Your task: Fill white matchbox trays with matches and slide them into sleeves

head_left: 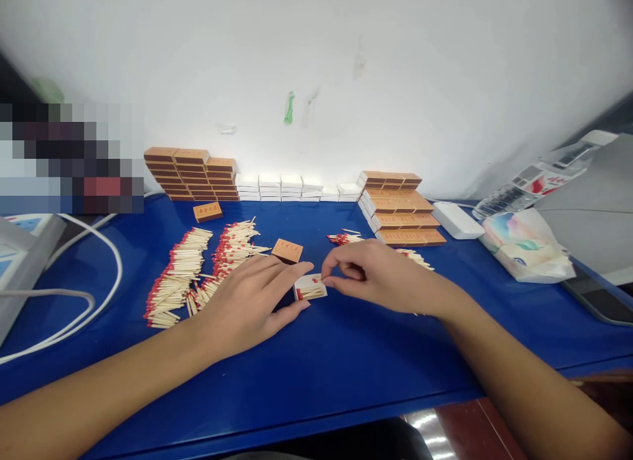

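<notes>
A small white matchbox tray (310, 294) lies on the blue table with several red-headed matches in it. My left hand (252, 298) holds the tray's left end between thumb and index finger. At its right end my right hand (378, 275) is closed in a pinch. Red match heads (315, 281) stick out from those fingertips over the tray; their sticks are mostly hidden. A closed orange matchbox (287, 250) lies just behind the tray. Left of my left hand are long heaps of loose matches (173, 282); a further pile (345, 238) is partly behind my right hand.
Against the wall stand stacked orange matchboxes (192, 176), white trays (281, 186) and more stacked matchboxes (400, 216). One matchbox (208, 212) lies apart. To the right are a white box (457, 221), a tissue pack (527, 246) and a clear bottle (539, 176). White cables (111, 249) curve at left.
</notes>
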A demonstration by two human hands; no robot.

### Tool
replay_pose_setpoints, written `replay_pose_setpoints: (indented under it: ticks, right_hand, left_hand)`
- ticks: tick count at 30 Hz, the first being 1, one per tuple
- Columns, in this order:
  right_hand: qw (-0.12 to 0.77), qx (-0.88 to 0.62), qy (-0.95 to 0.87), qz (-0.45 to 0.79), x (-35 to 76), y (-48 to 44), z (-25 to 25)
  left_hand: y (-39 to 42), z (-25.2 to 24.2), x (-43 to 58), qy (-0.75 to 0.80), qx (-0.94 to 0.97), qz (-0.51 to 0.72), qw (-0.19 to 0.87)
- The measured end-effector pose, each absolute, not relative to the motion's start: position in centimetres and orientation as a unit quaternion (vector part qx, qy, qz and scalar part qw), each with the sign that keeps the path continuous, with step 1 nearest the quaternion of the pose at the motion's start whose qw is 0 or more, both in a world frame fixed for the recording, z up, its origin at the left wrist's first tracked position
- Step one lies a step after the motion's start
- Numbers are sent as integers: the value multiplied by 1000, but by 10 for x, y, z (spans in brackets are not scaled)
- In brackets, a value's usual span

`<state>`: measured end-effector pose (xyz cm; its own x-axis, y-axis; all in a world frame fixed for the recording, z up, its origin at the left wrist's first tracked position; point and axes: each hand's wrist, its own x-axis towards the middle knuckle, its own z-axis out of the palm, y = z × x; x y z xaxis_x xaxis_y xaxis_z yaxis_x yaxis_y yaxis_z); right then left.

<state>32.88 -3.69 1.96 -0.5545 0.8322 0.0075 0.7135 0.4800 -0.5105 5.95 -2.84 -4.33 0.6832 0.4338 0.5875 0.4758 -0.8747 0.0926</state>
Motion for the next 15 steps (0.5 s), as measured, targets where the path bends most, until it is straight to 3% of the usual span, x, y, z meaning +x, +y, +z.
replay_pose_setpoints:
  ticks: [8, 15]
  right_hand:
    - [139, -433, -873, 178, 313, -44, 11]
    - [122, -531, -834, 91, 361, -23, 24]
  left_hand:
    - [-29, -41, 61, -234, -915, -326, 33]
    - [-28, -43, 59, -247, -914, -321, 30]
